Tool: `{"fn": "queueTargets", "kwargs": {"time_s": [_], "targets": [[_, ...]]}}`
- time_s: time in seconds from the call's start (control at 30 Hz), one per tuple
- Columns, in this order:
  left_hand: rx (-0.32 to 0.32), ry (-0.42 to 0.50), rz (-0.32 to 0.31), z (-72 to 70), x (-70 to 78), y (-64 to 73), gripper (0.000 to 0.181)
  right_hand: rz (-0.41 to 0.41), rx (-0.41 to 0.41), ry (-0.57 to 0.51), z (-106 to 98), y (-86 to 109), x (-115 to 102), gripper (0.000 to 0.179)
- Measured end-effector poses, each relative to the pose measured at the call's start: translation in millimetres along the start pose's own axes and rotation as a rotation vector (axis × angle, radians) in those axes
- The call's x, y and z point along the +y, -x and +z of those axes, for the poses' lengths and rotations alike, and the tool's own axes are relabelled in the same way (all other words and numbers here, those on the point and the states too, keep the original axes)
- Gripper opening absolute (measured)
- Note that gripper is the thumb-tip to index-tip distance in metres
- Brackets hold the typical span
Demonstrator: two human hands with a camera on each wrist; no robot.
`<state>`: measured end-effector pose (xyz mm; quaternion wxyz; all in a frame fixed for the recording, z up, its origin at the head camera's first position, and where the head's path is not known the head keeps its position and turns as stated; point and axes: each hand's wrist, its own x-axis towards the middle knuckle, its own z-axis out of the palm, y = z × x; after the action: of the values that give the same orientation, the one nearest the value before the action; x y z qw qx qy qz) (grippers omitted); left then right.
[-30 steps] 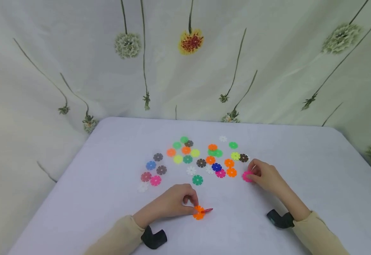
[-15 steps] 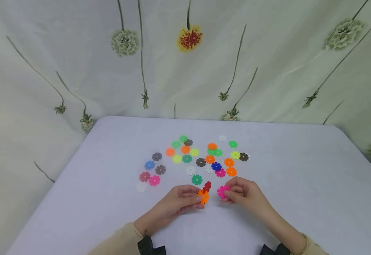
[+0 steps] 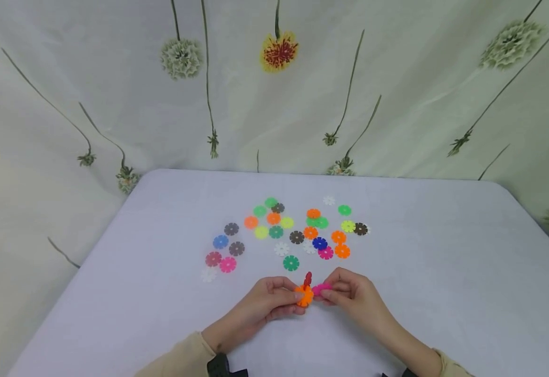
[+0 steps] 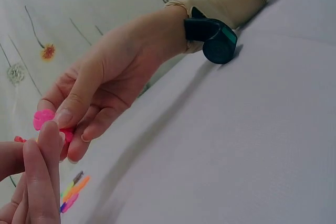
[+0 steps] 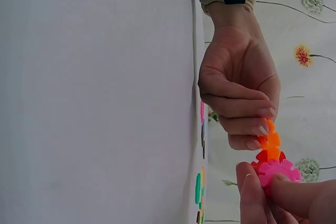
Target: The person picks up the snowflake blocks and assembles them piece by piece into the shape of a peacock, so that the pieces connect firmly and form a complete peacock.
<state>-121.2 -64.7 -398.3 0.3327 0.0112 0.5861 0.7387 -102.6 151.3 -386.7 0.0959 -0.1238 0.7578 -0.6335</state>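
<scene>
Just above the table, my left hand (image 3: 274, 298) pinches an orange notched building disc (image 3: 305, 297) between thumb and fingers. A red disc (image 3: 308, 279) is slotted into the orange one and stands out from its far side. My right hand (image 3: 352, 292) pinches a pink disc (image 3: 321, 288), tilted nearly edge-on. Its rim meets the orange disc's right edge; whether the notches are engaged cannot be told. In the right wrist view the pink disc (image 5: 278, 173) overlaps part of the red disc (image 5: 262, 157), below the orange disc (image 5: 271, 142). Fingers partly hide the discs in the left wrist view.
Loose discs in many colours lie beyond my hands, among them a green disc (image 3: 291, 263), a blue disc (image 3: 319, 243) and an orange disc (image 3: 342, 251). Some overlap. A white cloth covers the table (image 3: 444, 251), and a flower-printed curtain (image 3: 397, 63) hangs behind it.
My right hand has carried the pink disc from the right of the scattered discs to the orange one. My left hand has turned its joined discs, so the red one points away.
</scene>
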Motion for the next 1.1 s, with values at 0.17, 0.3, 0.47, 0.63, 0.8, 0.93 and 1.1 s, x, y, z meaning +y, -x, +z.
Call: {"fn": "queueTargets", "kwargs": {"time_s": [0.17,0.3,0.47,0.63,0.8,0.93,1.1], "targets": [[-0.014,-0.027,-0.005,-2.0,1.2,0.3,0.020,-0.001,-0.009,0.044,1.3,1.1,0.3,0.007],[-0.019,-0.046,-0.005,-3.1,2.5,0.5,0.017,-0.006,-0.005,0.041,2.3,1.4,1.9,0.008],[-0.013,-0.047,-0.012,-2.6,2.6,0.3,0.017,-0.013,-0.010,-0.055,2.8,0.9,4.7,0.009],[-0.031,-0.048,-0.010,-3.1,1.4,1.0,0.018,-0.013,-0.053,-0.092,3.4,0.2,6.4,0.008],[-0.031,-0.063,-0.021,-0.3,0.9,0.6,0.012,-0.076,-0.073,-0.019,8.5,2.0,11.6,0.005],[-0.019,-0.041,-0.006,2.0,-0.7,-0.7,0.009,-0.162,-0.027,0.184,10.5,0.7,8.3,0.006],[-0.014,0.050,0.052,-1.8,-3.8,-4.1,0.015,-0.115,-0.063,0.354,-18.5,-21.7,-2.8,0.014]]}}
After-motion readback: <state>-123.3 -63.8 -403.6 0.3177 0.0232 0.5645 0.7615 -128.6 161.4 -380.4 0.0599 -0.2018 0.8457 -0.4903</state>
